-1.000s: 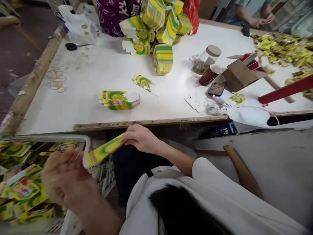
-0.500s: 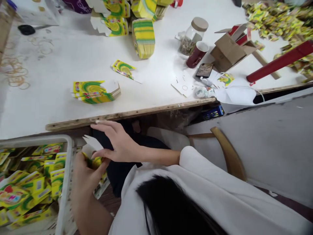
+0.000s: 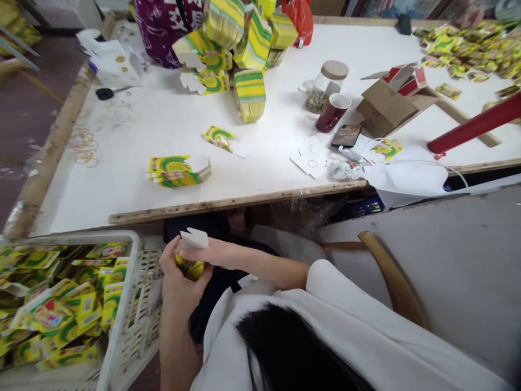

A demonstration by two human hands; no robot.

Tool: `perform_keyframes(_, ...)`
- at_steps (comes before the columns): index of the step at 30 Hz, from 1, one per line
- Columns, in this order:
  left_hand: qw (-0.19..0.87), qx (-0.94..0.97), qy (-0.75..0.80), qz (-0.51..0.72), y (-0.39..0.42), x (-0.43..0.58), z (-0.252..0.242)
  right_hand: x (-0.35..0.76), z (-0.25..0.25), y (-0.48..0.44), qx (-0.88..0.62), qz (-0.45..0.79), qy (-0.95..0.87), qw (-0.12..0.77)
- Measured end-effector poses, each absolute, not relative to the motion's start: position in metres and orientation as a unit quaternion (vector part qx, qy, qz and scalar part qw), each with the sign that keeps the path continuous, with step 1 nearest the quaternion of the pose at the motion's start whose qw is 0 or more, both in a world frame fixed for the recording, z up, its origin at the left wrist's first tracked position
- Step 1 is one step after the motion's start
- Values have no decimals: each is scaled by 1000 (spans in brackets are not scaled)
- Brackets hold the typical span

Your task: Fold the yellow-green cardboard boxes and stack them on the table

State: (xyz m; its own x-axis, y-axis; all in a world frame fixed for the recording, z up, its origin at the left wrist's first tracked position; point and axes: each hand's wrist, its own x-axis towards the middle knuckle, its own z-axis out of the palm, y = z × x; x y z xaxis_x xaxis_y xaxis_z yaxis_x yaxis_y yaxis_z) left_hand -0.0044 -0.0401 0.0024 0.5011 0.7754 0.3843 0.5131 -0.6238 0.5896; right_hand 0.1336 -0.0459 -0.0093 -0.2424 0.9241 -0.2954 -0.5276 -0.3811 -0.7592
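Note:
Below the table edge, my left hand is wrapped around a small yellow carton with its white end flaps standing up. My right hand is at the carton's top, its thumb against the flaps; its other fingers are mostly hidden behind them. On the table, a few flattened yellow-green cartons lie stacked, and a single flat carton lies behind them. To the left of my hands stands a white plastic basket filled with many yellow cartons.
The white table has a wooden edge. On it are bundled flat cartons, a jar, a maroon mug, a phone, a brown cardboard box, rubber bands and a red pole. A wooden chair arm is at the right.
My right hand has come down from above the carton to its flaps. My left hand still holds the carton. The whole view has shifted, showing more of the table's far and left sides.

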Motion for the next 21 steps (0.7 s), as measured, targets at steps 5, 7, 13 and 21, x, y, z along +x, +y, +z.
perform_keyframes(5,238,819,402,332,-35,5,5,144,-8,-45,-376,729,-247,516)
perform_keyframes(7,268,808,414,322,-33,8,7,145,-6,-44,-388,716,-250,524)
perform_keyframes(13,291,797,431,307,-22,11,2,146,-2,-34,-449,698,-227,510)
perform_keyframes(21,270,825,387,312,10,16,-4,156,5,-12,-439,681,-217,544)
